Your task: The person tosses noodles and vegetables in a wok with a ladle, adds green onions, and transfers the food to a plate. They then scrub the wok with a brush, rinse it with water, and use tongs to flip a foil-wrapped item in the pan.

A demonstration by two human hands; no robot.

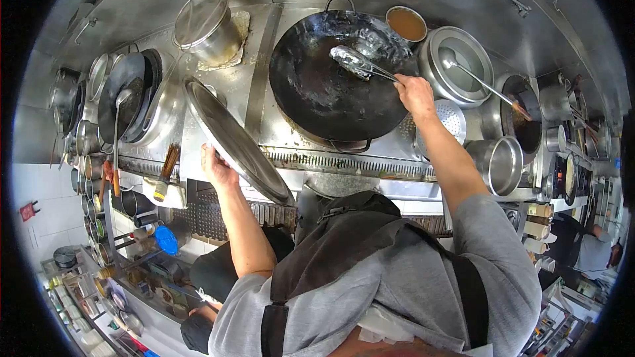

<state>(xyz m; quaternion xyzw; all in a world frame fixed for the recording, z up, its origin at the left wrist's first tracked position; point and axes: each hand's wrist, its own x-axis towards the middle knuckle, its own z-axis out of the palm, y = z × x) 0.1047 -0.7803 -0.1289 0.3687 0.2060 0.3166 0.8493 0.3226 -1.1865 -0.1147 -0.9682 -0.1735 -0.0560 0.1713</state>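
Note:
My left hand [218, 168] grips the near-left rim of a large shallow metal tray [241, 142], which is tilted steeply on edge beside the wok. My right hand [417, 94] is closed round the handle end of what look like metal tongs [377, 68]. Their far end lies over the upper part of a big black wok [324, 92], against a shiny, pale patch. Whether the tongs pinch anything cannot be made out. The wok has a loop handle at the back and another at the front; its inside looks dark, with whitish smears.
Right of the wok are a container of brown liquid [406, 24], a lidded pot [456, 66] with a ladle [486, 84] across it, a perforated strainer [450, 125] and a steel pot [496, 165]. Leftward stand a strainer basket on a pot [210, 36] and stacked woks [126, 92]. Another person [595, 251] is at far right.

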